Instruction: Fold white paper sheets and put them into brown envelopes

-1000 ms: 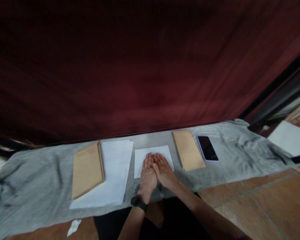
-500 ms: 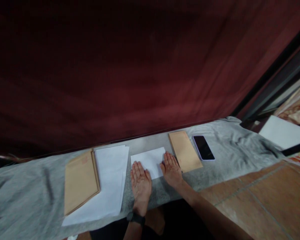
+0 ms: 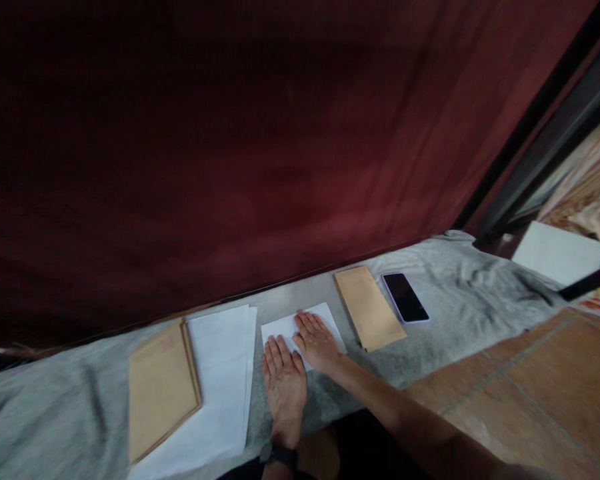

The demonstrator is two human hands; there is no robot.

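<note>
A small white sheet of paper (image 3: 330, 321), apparently folded, lies on the grey cloth. My left hand (image 3: 284, 381) rests flat on its lower left part, fingers stretched out, a dark watch on the wrist. On the middle of the same paper lies my right hand (image 3: 317, 341), palm down with the fingers extended. Neither hand grips anything. A brown envelope (image 3: 370, 308) sits just right of the paper. To the left, larger white sheets (image 3: 223, 373) are partly covered by a stack of brown envelopes (image 3: 161, 390).
A phone (image 3: 405, 297) with a dark screen lies right of the single envelope. Grey cloth (image 3: 470, 293) covers the narrow surface, backed by a dark red panel (image 3: 280, 167). Brown floor tiles (image 3: 530, 380) show at the lower right, with a white flat object (image 3: 557, 253) above them.
My right hand has slid left across the white paper, from its right edge to its middle, near my left hand. My left hand stays at the lower left. The view has shifted slightly.
</note>
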